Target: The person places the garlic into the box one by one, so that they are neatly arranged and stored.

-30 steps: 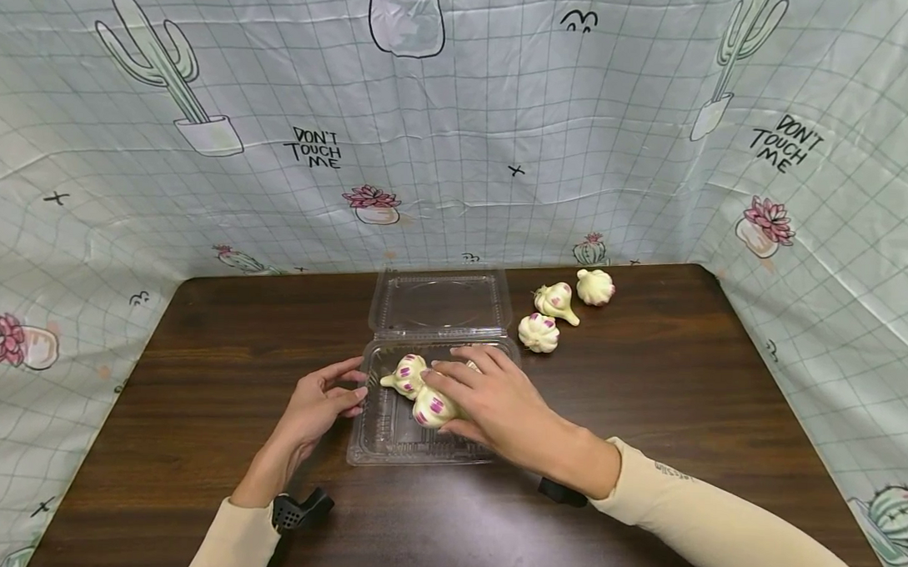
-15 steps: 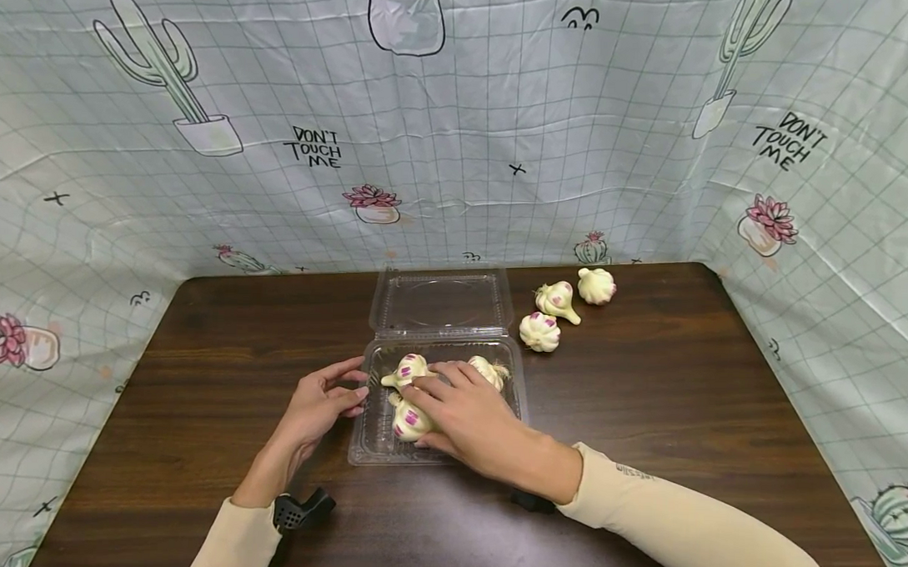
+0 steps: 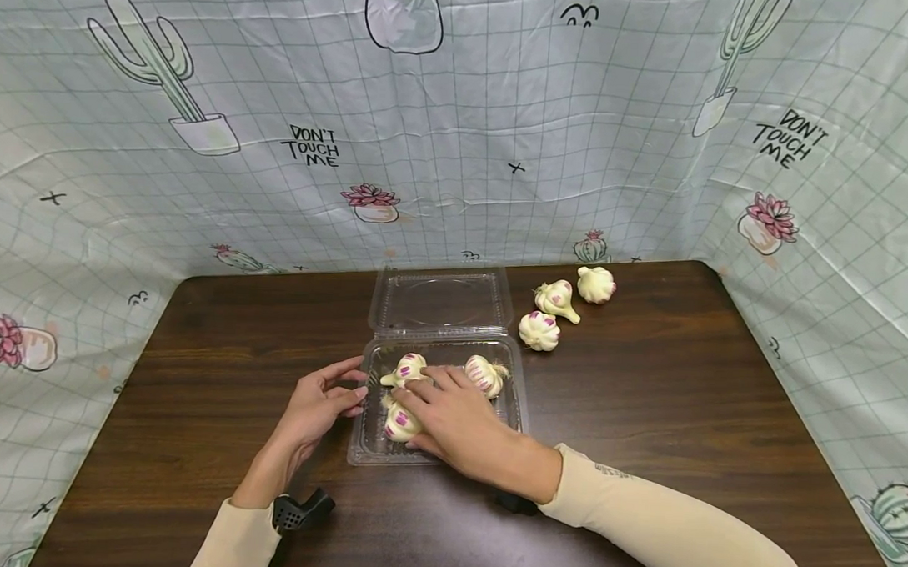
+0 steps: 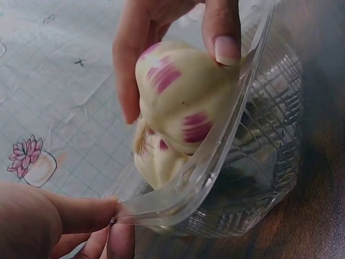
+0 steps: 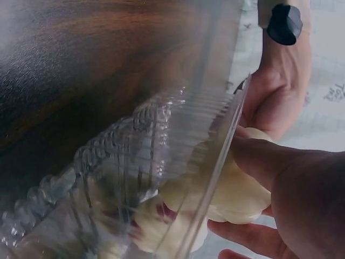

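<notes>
A clear plastic clamshell container (image 3: pixel 373 454) lies opened on the table, its lid (image 3: pixel 401 302) folded back to the far side. My left hand (image 3: pixel 316 405) pinches its left rim, thumb above and fingers beneath, as the left wrist view shows. My right hand (image 3: pixel 460 421) reaches inside and grips a garlic bulb (image 3: pixel 401 423) with purple marks, thumb and fingers on either side, low in the front left part. Behind it a second garlic bulb (image 3: pixel 408 369) is partly covered by the fingers. Another garlic bulb (image 3: pixel 486 375) sits at the container's back right.
Three more bulbs are on the dark wooden table (image 3: pixel 646 382) right of the lid: a near bulb (image 3: pixel 539 331), a middle bulb (image 3: pixel 554 299) and a far bulb (image 3: pixel 596 285). A patterned curtain (image 3: pixel 459 150) stands behind and along both sides.
My right hand has moved left and toward the front with the garlic bulb, lowering it into the container's front left. The back right bulb has come into view. My left hand stays still.
</notes>
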The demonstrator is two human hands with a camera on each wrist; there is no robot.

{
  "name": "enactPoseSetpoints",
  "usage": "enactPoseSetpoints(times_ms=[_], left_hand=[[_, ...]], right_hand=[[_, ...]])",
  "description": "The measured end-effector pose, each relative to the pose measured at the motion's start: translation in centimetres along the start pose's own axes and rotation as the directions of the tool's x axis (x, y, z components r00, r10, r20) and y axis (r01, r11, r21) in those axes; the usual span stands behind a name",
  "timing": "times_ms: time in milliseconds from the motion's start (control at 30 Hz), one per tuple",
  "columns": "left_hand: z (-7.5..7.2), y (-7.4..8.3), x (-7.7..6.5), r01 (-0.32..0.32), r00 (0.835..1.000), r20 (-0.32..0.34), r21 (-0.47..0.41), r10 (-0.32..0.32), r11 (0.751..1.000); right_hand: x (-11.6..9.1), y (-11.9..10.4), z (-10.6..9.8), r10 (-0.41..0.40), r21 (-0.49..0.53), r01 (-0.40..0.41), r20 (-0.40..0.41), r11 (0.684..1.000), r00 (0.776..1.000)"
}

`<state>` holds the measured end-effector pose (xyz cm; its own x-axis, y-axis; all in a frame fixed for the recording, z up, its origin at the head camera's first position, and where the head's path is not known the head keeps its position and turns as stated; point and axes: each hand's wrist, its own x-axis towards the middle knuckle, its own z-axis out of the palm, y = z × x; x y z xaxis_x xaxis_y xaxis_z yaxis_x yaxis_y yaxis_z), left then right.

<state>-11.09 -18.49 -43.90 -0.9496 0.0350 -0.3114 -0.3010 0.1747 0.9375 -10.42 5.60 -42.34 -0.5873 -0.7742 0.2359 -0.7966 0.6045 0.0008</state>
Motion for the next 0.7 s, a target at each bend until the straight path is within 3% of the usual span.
enactPoseSetpoints(times_ms=[700], left_hand=[[-0.06, -0.04, -0.01, -0.007, 1.000, 0.007, -0.007, 0.007, 1.000]], right_hand=[[0.46, -0.89, 0.73, -0.006, -0.021, 0.007, 0.032, 1.000, 0.999]])
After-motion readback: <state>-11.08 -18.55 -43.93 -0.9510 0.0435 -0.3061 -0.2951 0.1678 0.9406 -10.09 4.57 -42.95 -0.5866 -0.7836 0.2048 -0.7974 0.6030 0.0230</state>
